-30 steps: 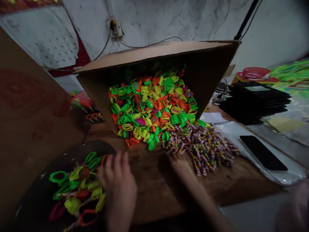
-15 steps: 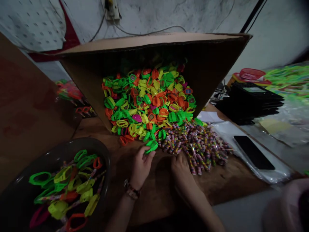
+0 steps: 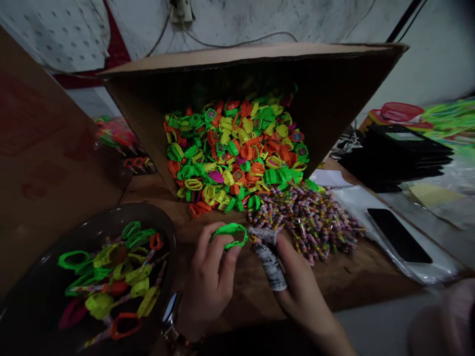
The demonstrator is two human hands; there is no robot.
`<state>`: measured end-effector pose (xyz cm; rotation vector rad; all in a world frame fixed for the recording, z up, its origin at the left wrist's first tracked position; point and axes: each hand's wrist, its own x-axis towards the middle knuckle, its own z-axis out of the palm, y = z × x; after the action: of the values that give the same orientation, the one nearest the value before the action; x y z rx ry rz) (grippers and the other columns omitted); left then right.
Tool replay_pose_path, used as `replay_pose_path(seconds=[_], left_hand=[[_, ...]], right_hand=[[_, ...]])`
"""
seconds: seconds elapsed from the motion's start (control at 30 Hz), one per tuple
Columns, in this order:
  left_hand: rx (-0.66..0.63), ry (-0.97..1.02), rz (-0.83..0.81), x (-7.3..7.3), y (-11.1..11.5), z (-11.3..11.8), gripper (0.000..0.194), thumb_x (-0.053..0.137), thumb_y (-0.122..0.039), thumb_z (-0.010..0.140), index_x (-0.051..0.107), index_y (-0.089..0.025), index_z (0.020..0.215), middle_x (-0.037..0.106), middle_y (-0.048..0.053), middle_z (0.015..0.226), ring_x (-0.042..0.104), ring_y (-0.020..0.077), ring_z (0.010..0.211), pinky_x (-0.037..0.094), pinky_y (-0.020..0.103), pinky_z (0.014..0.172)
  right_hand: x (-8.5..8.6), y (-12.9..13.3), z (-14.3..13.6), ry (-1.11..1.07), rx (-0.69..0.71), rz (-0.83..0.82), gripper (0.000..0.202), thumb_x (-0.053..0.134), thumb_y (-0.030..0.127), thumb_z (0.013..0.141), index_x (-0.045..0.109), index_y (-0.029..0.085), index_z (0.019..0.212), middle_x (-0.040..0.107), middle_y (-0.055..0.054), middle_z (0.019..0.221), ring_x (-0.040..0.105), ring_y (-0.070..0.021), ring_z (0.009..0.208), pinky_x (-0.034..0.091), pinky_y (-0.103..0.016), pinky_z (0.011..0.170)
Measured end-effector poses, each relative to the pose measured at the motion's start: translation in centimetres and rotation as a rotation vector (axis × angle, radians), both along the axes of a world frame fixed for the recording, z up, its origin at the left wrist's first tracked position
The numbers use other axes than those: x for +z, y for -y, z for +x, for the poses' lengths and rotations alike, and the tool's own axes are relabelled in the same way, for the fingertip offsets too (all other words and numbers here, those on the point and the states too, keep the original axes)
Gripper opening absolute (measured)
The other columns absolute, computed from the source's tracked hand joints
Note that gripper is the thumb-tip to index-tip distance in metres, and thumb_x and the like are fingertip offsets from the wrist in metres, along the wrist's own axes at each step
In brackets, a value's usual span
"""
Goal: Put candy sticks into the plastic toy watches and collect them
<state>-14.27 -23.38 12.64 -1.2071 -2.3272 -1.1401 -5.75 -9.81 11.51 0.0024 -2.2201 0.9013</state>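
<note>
My left hand (image 3: 213, 274) is closed on a green plastic toy watch (image 3: 232, 232), its band forming an open loop toward the right. Grey speckled coverings wrap two fingers of my right hand (image 3: 297, 277). Between those covered fingertips it pinches a small candy stick in a printed wrapper (image 3: 254, 238), mostly hidden, close to the toy watch but apart from it. Just behind my right hand lies a heap of similar wrapped candy sticks (image 3: 319, 222). Beyond my left hand, a pile of green, yellow, orange and pink toy watches (image 3: 237, 153) spills from a cardboard box (image 3: 137, 123) lying on its side.
A dark round basin (image 3: 168, 232) at left holds toy watches, some with candy sticks attached. On the right, a black phone (image 3: 399, 235) rests on clear plastic bags, with stacked black trays (image 3: 397, 153) behind. A brown cardboard panel (image 3: 48, 163) stands far left.
My left hand has drawn the green toy watch back from the pile and turned it. My right hand has risen from the heap's edge with a candy stick, its covered fingers now showing.
</note>
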Motion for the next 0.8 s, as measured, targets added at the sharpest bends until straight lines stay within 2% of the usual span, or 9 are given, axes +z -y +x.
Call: replay_pose_path(seconds=[0.17, 0.3, 0.4, 0.53, 0.6, 0.63, 0.7, 0.8], left_hand=[[0.015, -0.040, -0.041, 0.2, 0.2, 0.2, 0.010, 0.046, -0.016, 0.091, 0.055, -0.019, 0.094, 0.055, 0.006, 0.108, 0.055, 0.0151, 0.106, 0.046, 0.024, 0.090], [-0.007, -0.073, -0.062, 0.1, 0.5, 0.1, 0.011, 0.046, -0.016, 0.090, 0.056, -0.019, 0.094, 0.054, 0.006, 0.108, 0.055, 0.0164, 0.105, 0.044, 0.026, 0.091], [0.003, -0.050, -0.079, -0.2, 0.8, 0.0, 0.010, 0.046, -0.016, 0.091, 0.056, -0.019, 0.092, 0.055, 0.006, 0.105, 0.055, 0.0155, 0.100, 0.044, 0.026, 0.089], [0.015, 0.052, -0.110, -1.2, 1.3, 0.0, 0.012, 0.043, -0.018, 0.092, 0.054, -0.019, 0.086, 0.056, 0.005, 0.094, 0.056, 0.0145, 0.090, 0.045, 0.025, 0.081], [0.040, 0.137, -0.140, -1.9, 1.8, 0.0, 0.015, 0.041, -0.020, 0.093, 0.052, -0.019, 0.083, 0.055, 0.003, 0.087, 0.057, 0.0140, 0.082, 0.046, 0.025, 0.074], [0.058, 0.175, -0.159, -2.3, 2.2, 0.1, 0.017, 0.040, -0.021, 0.093, 0.052, -0.019, 0.081, 0.055, 0.002, 0.084, 0.057, 0.0139, 0.079, 0.046, 0.025, 0.071], [0.085, 0.222, -0.213, -3.0, 3.1, 0.2, 0.019, 0.040, -0.023, 0.093, 0.052, -0.020, 0.079, 0.055, 0.002, 0.080, 0.057, 0.0147, 0.075, 0.046, 0.026, 0.068], [0.107, 0.221, -0.324, -3.3, 4.9, 0.2, 0.021, 0.039, -0.026, 0.092, 0.054, -0.021, 0.079, 0.058, 0.002, 0.079, 0.058, 0.0170, 0.075, 0.047, 0.029, 0.067]], right_hand=[[0.1, -0.1, 0.4, -0.024, -0.008, 0.063, 0.043, 0.037, 0.004, 0.070, 0.043, 0.022, 0.109, 0.065, -0.003, 0.086, 0.065, -0.0149, 0.076, 0.051, -0.020, 0.064], [-0.4, -0.1, 0.2, 0.095, 0.008, 0.134, 0.034, 0.038, 0.003, 0.075, 0.047, 0.021, 0.102, 0.063, -0.004, 0.084, 0.063, -0.0165, 0.075, 0.050, -0.023, 0.062], [-1.1, 0.5, -0.5, 0.170, -0.063, 0.363, 0.025, 0.037, 0.005, 0.081, 0.050, 0.018, 0.098, 0.061, -0.007, 0.078, 0.059, -0.0193, 0.070, 0.048, -0.029, 0.063], [-2.1, 2.0, -1.6, 0.203, -0.324, 0.719, 0.017, 0.036, 0.006, 0.085, 0.050, 0.016, 0.087, 0.054, -0.004, 0.063, 0.051, -0.0175, 0.055, 0.037, -0.029, 0.050], [-2.8, 2.7, -1.9, 0.226, -0.381, 0.817, 0.016, 0.038, 0.006, 0.085, 0.046, 0.018, 0.079, 0.051, -0.002, 0.057, 0.048, -0.0157, 0.048, 0.030, -0.028, 0.046], [-3.4, 2.9, -2.1, 0.227, -0.355, 0.841, 0.017, 0.039, 0.005, 0.084, 0.044, 0.019, 0.077, 0.050, -0.001, 0.055, 0.047, -0.0151, 0.046, 0.028, -0.027, 0.045], [-4.8, 3.5, -2.4, 0.200, -0.210, 0.844, 0.018, 0.041, 0.005, 0.083, 0.041, 0.020, 0.074, 0.050, 0.000, 0.054, 0.047, -0.0144, 0.044, 0.027, -0.027, 0.045], [-6.9, 4.7, -3.1, 0.154, 0.032, 0.744, 0.015, 0.048, 0.010, 0.083, 0.042, 0.020, 0.074, 0.053, 0.002, 0.055, 0.048, -0.0129, 0.044, 0.027, -0.027, 0.047]])
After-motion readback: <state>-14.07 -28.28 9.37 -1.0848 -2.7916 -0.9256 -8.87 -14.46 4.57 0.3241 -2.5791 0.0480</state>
